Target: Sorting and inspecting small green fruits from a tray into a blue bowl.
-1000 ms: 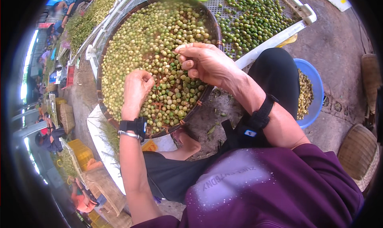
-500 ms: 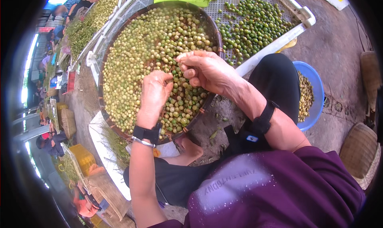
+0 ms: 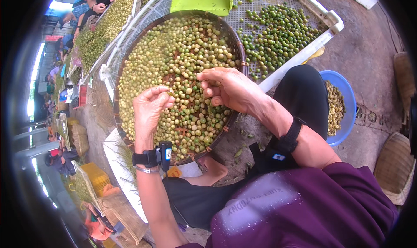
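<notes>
A large round woven basket (image 3: 241, 52) holds many small round yellow-green fruits (image 3: 147, 70). Over its near left part is my left hand (image 3: 150, 107), thumb and fingertips pinched together; whatever lies between them is too small to name. My right hand (image 3: 232, 89) hovers over the basket's right side, fingers curled in toward the thumb, their contents hidden. A gap separates the two hands, and brown weave shows among the fruits below them. Darker green round fruits (image 3: 278, 35) lie on the white mesh tray (image 3: 295, 52) beside the basket.
A lime-green scoop (image 3: 202, 0) lies behind the basket. To the right, a blue basin (image 3: 347, 105) with similar fruits stands on the floor, near a wicker basket (image 3: 393, 161). Other people work along the left, by a fruit-covered tray (image 3: 104, 29) and a yellow crate (image 3: 95, 178).
My left hand has moved left, away from my right hand, with its fingertips still together. My right hand sits slightly lower in view. The whole scene has shifted a little right and down.
</notes>
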The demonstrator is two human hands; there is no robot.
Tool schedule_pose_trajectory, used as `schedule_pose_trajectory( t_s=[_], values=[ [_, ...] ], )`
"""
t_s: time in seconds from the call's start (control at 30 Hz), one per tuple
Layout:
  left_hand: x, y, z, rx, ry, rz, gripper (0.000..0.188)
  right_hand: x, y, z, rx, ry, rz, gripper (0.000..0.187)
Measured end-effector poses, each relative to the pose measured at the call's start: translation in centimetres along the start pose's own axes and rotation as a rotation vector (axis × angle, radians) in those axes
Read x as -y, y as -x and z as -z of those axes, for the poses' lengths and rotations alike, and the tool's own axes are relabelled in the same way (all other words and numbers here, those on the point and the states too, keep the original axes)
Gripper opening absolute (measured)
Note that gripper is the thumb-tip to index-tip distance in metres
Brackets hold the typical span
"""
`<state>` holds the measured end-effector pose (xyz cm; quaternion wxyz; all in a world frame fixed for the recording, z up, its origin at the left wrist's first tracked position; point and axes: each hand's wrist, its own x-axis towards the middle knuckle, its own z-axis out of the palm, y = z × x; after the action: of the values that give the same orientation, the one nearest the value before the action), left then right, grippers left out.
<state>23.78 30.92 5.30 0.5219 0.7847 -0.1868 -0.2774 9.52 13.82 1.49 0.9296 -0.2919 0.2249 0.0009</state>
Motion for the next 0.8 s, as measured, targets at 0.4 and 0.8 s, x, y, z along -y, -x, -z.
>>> schedule_pose_trajectory(
  t_s=[0.4,0.8],
  values=[
    [-3.8,-0.5,-5.9,0.075,-0.276,-0.400,0.014,0.2,0.1,0.1,0.043,-0.136,0.011,0.017],
    [2.3,-7.9,-4.5,-0.018,-0.912,-0.497,0.025,0.4,0.1,0.4,0.048,-0.173,0.056,0.012]
  ],
)
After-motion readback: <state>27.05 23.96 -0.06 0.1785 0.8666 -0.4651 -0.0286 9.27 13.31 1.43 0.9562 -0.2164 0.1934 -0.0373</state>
